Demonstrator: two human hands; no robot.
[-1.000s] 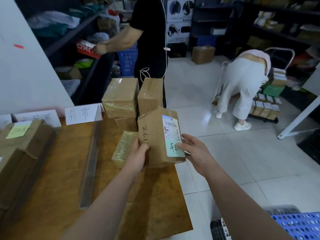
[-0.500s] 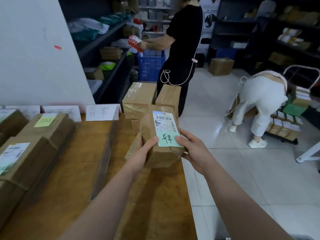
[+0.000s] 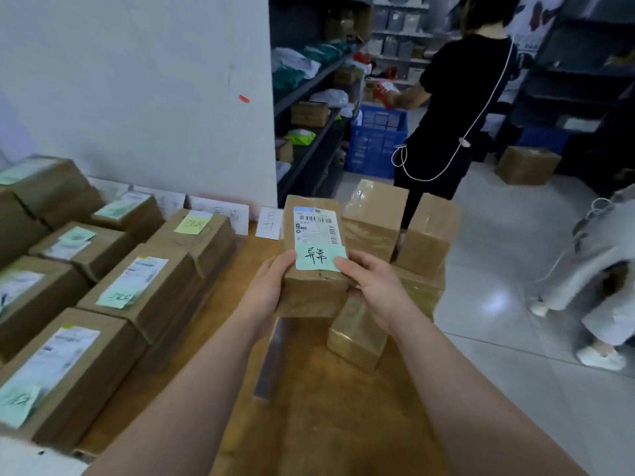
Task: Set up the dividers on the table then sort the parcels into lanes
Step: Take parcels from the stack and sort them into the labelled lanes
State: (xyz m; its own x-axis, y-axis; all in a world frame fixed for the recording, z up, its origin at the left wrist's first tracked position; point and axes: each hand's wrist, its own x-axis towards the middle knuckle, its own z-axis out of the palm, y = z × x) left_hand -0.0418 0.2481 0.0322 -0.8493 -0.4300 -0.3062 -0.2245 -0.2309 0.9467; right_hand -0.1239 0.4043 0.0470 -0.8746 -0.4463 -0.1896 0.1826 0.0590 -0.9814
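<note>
Parcel hangs above the table, held between both our hands. The left hand wraps its left side with the thumb on the top face. The right hand curls round its right side, thumb on a corner of the green note. Its long axis runs away from us toward the table's far edge, label side up, and we grip it by the near end. Directly beneath it lies the divider, running the same way. A white card at the far edge, half hidden behind the parcel, appears to begin with the note's first character. It seems to stand left of the divider, where a bare strip of wood runs beside the labelled parcels. If so, the lane lies down and to our left, nearer the left hand, while the unsorted stack crowds the far right corner.
</note>
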